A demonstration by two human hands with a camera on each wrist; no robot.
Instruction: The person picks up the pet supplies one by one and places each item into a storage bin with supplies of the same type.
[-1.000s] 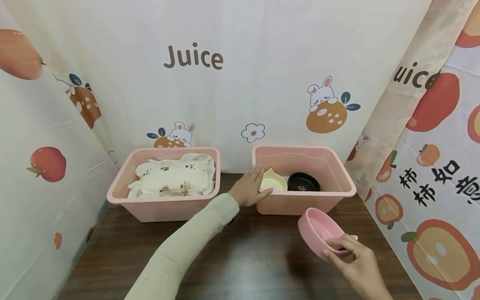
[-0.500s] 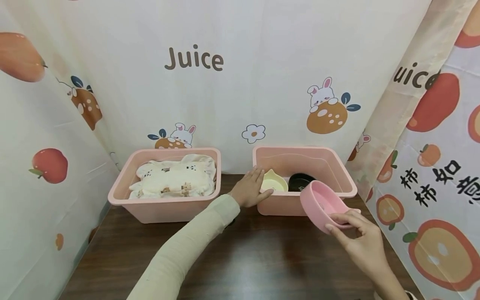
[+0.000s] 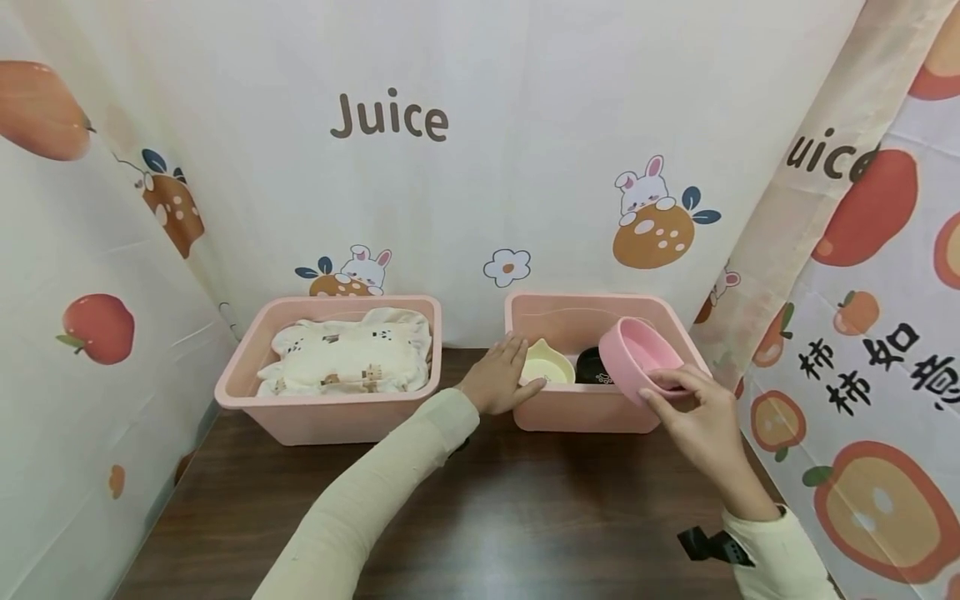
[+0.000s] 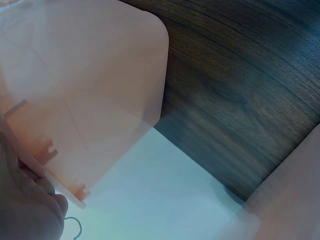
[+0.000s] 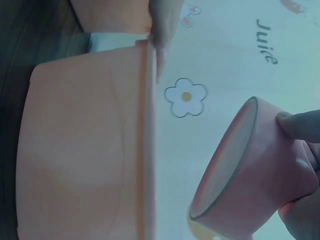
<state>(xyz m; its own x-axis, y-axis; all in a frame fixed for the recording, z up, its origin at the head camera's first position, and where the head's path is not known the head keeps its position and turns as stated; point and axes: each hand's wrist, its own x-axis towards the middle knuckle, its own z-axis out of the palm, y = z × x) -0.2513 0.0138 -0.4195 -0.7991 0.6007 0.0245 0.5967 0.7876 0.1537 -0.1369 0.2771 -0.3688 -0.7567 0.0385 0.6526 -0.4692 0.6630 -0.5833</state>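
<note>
My right hand [image 3: 701,421] pinches a pink bowl [image 3: 637,354] by its near side, where a short handle projects, thumb below and fingers over the rim. The bowl is tilted and overlaps the front rim of the right pink bin [image 3: 577,412] in the head view. My left hand [image 3: 495,377] rests on that bin's left front corner, fingers extended over the side rim and thumb along the front. Inside the bin lie a pale yellow dish [image 3: 546,367] with a pointed edge and a black dish [image 3: 590,367], partly hidden by the pink bowl.
A second pink bin [image 3: 337,421] stands to the left, holding a white ruffled cloth item [image 3: 352,354] with animal prints. Both bins stand on a dark wooden table [image 3: 480,517]. Printed curtains [image 3: 480,183] enclose the back and sides.
My right hand has lifted the pink bowl from low in front of the right bin up and forward to its front rim, covering part of the black dish. My left hand has stayed put.
</note>
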